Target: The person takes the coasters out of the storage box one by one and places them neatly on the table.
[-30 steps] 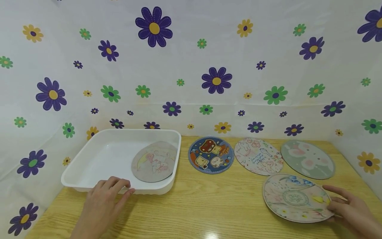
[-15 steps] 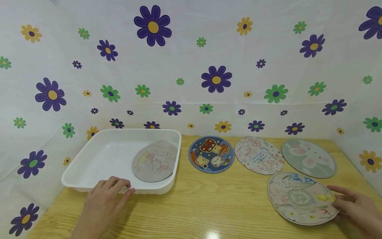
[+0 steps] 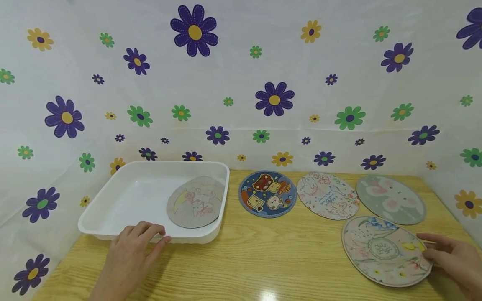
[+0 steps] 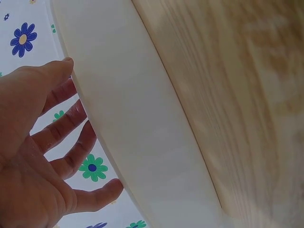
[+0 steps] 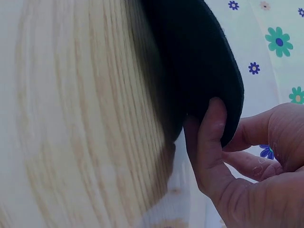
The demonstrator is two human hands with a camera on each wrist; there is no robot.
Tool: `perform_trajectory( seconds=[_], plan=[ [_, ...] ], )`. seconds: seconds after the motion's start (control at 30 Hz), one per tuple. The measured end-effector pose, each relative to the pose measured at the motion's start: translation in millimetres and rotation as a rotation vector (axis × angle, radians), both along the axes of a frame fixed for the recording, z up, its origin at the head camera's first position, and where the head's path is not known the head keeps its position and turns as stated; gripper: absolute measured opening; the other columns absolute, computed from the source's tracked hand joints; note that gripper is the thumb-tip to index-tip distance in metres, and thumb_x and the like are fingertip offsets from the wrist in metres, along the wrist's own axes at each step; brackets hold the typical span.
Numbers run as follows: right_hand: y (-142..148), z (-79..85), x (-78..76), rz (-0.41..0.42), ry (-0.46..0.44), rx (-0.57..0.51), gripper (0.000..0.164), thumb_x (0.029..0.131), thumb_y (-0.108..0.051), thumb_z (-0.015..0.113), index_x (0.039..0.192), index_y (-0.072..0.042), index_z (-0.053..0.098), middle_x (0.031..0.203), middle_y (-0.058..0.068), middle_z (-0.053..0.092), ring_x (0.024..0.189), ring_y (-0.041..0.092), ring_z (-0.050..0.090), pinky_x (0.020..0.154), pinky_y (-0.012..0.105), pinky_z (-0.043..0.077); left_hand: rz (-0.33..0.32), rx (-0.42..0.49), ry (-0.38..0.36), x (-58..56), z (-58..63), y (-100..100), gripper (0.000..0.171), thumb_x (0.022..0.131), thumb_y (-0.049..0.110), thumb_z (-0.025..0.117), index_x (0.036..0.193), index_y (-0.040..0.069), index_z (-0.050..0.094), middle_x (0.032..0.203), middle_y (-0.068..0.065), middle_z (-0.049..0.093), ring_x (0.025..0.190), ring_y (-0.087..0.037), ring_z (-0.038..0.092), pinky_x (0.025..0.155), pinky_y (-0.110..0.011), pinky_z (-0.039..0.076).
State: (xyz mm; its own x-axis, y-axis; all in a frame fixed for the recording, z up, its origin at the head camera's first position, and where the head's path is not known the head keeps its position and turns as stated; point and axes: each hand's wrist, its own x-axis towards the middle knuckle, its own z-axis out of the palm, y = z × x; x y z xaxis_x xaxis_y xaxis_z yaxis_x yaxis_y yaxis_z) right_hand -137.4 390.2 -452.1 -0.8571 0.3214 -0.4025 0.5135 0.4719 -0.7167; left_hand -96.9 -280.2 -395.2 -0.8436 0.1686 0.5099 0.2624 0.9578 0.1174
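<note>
My right hand (image 3: 452, 257) pinches the right edge of a round floral mouse pad (image 3: 370, 261), thumb on top and fingers underneath. That edge is lifted off the table; the right wrist view shows the pad's black underside (image 5: 199, 57) above its shadow. At the left, my left hand (image 3: 132, 255) rests on the near rim of a white plastic tray (image 3: 94, 223), its fingers loosely bent and touching the rim (image 4: 107, 109). Inside the tray a pale round mouse pad (image 3: 196, 205) leans on the right wall.
Along the back of the wooden table (image 3: 263, 267) lie a blue cartoon mouse pad (image 3: 267, 194), a white patterned one (image 3: 327, 195) and a grey-green one (image 3: 391, 200). A white sheet (image 3: 237, 71) printed with flowers hangs behind and at both sides.
My right hand has shifted slightly to the right and toward me with the floral mouse pad. My left hand keeps its place on the tray rim.
</note>
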Motion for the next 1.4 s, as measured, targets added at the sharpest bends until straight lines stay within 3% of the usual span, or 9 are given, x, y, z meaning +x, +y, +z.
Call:
perform_trajectory(
  seconds=[0.5, 0.6, 0.7, 0.8, 0.9, 1.03, 1.1, 1.27, 1.4],
  plan=[
    [-2.5, -4.3, 3.7, -0.049, 0.008, 0.088, 0.058, 0.097, -0.003, 0.063, 0.147, 0.013, 0.040, 0.124, 0.036, 0.055, 0.078, 0.009, 0.063, 0.068, 0.036, 0.062, 0.006, 0.004, -0.013, 0.9, 1.5, 0.8, 0.022, 0.080, 0.024, 0.087, 0.095, 0.022, 0.070, 0.095, 0.000, 0.069, 0.087, -0.035, 0.065, 0.071, -0.059, 0.054],
    [-5.1, -3.8, 5.4, -0.046, 0.006, 0.099, 0.056, 0.097, -0.004, 0.064, 0.146, 0.012, 0.042, 0.127, 0.038, 0.053, 0.091, 0.026, 0.066, 0.069, 0.036, 0.062, 0.007, 0.005, -0.011, 0.9, 1.5, 1.1, 0.022, 0.080, 0.024, 0.087, 0.095, 0.022, 0.070, 0.095, 0.000, 0.070, 0.088, -0.035, 0.065, 0.071, -0.059, 0.054],
    [-7.5, -3.7, 7.2, -0.046, -0.005, 0.110, 0.056, 0.097, -0.006, 0.063, 0.147, 0.011, 0.042, 0.135, 0.040, 0.048, 0.113, 0.046, 0.057, 0.070, 0.037, 0.061, 0.010, 0.004, -0.018, 0.9, 1.8, 0.9, 0.022, 0.081, 0.024, 0.087, 0.096, 0.022, 0.070, 0.096, 0.000, 0.070, 0.088, -0.035, 0.065, 0.072, -0.059, 0.054],
    [-8.8, -3.3, 8.0, -0.034, -0.005, 0.113, 0.056, 0.098, -0.007, 0.063, 0.147, 0.010, 0.042, 0.141, 0.041, 0.043, 0.123, 0.053, 0.050, 0.071, 0.038, 0.061, 0.012, 0.004, -0.023, 1.1, 2.1, 0.7, 0.022, 0.081, 0.024, 0.086, 0.096, 0.022, 0.071, 0.096, 0.000, 0.070, 0.089, -0.035, 0.065, 0.072, -0.060, 0.054],
    [-9.8, -3.0, 7.5, -0.033, 0.004, 0.106, 0.056, 0.098, -0.007, 0.063, 0.147, 0.010, 0.042, 0.139, 0.041, 0.045, 0.116, 0.050, 0.056, 0.070, 0.037, 0.061, 0.011, 0.006, -0.022, 1.2, 1.9, 0.7, 0.021, 0.082, 0.024, 0.086, 0.096, 0.022, 0.071, 0.096, 0.000, 0.070, 0.089, -0.035, 0.065, 0.072, -0.060, 0.054],
    [-10.4, -3.4, 6.3, -0.045, 0.002, 0.075, 0.056, 0.099, -0.005, 0.062, 0.147, 0.011, 0.041, 0.134, 0.039, 0.047, 0.089, 0.025, 0.066, 0.068, 0.035, 0.061, 0.014, 0.007, -0.032, 1.0, 2.1, 0.4, 0.021, 0.082, 0.025, 0.086, 0.096, 0.022, 0.071, 0.097, 0.000, 0.070, 0.090, -0.035, 0.065, 0.072, -0.060, 0.054],
    [-10.2, -3.3, 6.1, -0.041, -0.002, 0.065, 0.056, 0.099, -0.006, 0.062, 0.148, 0.011, 0.040, 0.134, 0.039, 0.046, 0.087, 0.019, 0.065, 0.068, 0.033, 0.061, 0.016, 0.005, -0.036, 0.8, 2.4, 0.4, 0.021, 0.083, 0.025, 0.085, 0.097, 0.023, 0.070, 0.097, 0.001, 0.070, 0.090, -0.035, 0.065, 0.072, -0.060, 0.054],
    [-9.2, -1.8, 4.3, -0.024, 0.005, 0.100, 0.057, 0.098, -0.008, 0.064, 0.148, 0.010, 0.041, 0.137, 0.040, 0.045, 0.112, 0.044, 0.058, 0.068, 0.034, 0.060, 0.017, 0.010, -0.033, 0.7, 1.8, 0.1, 0.021, 0.082, 0.025, 0.086, 0.097, 0.023, 0.070, 0.097, 0.001, 0.070, 0.090, -0.035, 0.065, 0.073, -0.060, 0.054],
    [-7.6, -0.7, 1.8, -0.014, 0.010, 0.128, 0.059, 0.096, -0.008, 0.066, 0.147, 0.010, 0.042, 0.139, 0.041, 0.044, 0.121, 0.051, 0.051, 0.069, 0.034, 0.061, 0.010, 0.015, -0.023, 1.0, 1.0, -0.2, 0.022, 0.082, 0.024, 0.086, 0.096, 0.023, 0.070, 0.097, 0.001, 0.070, 0.090, -0.035, 0.065, 0.073, -0.060, 0.053]
  ],
)
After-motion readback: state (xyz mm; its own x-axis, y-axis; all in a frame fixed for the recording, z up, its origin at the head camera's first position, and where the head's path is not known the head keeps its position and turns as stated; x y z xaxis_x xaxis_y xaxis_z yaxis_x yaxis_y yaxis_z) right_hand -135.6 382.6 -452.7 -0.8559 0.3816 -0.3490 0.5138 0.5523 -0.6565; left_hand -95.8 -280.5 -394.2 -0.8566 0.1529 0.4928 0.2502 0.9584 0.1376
